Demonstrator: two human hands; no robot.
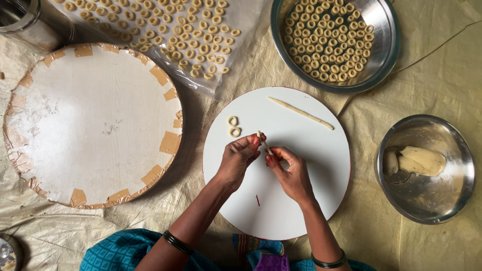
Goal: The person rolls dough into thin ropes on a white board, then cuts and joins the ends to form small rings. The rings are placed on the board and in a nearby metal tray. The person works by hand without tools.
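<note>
Both hands meet over a white round board (301, 195). My left hand (236, 160) and my right hand (291, 173) pinch a short thin rope of pale dough (263, 142) between their fingertips. Two small dough rings (233, 126) lie on the board just left of the fingers. A long thin dough rope (301, 113) lies across the far part of the board, apart from the hands.
A steel bowl (384, 55) at the top right holds several dough rings. More rings lie on a plastic sheet (236, 65) at the top. A steel bowl (452, 200) on the right holds a lump of dough (424, 160). A large taped round board (90, 125) lies at the left.
</note>
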